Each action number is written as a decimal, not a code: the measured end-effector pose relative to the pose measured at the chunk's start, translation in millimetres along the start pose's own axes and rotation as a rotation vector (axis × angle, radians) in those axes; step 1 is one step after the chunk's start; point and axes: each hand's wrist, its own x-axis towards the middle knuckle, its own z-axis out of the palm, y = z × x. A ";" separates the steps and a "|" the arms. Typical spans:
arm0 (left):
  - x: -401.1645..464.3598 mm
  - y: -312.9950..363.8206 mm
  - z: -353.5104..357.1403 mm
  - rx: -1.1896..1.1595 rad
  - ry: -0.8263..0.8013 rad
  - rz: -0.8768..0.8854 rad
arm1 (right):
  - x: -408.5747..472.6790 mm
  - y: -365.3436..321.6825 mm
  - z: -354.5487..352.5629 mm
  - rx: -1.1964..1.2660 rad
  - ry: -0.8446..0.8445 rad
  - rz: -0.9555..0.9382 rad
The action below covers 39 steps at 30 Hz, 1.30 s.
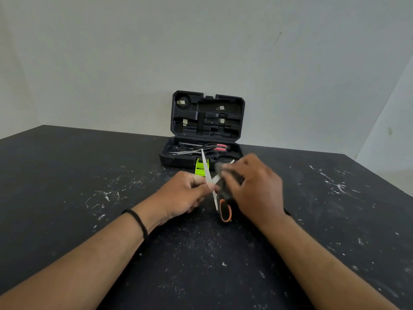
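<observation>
Right at the middle of the table, just in front of the tool case, the scissors (pixel 207 173) are held with their blades spread into a cross, one tip pointing up toward the case and the other down toward the person. The left hand (pixel 185 193) pinches a blade near the pivot between thumb and curled fingers, probably to steady it while the other half is worked. The right hand (pixel 259 186) lies over the black handle end with its fingers bent down; it is blurred, so whether they close round the handle cannot be told. An orange-edged handle loop (pixel 224 211) pokes out below that hand, close to the table (pixel 89 175) or touching it.

Behind, the tool case (pixel 165 157) stands open with its lid (pixel 207 115) upright against the wall (pixel 111 63). The lid's moulded recesses look bare apart from a few small pale tags. The base holds pink-handled scissors (pixel 220 147) and some slim metal tools beside them, too small to name. A green piece (pixel 201 170) sits at the case's front edge. White flecks and scratches mark the dark tabletop, and a black wristband (pixel 138 220) circles the left wrist
</observation>
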 end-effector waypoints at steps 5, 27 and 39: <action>0.6 -1.2 2.1 0.028 -0.015 0.019 | -9.6 2.1 -3.5 0.041 -0.093 -0.006; 1.4 -5.5 0.5 -0.070 0.013 0.026 | -9.1 -6.1 0.5 0.079 -0.167 -0.014; -0.4 -4.1 -0.3 0.001 0.001 0.025 | -2.9 9.2 -2.6 0.033 -0.095 0.059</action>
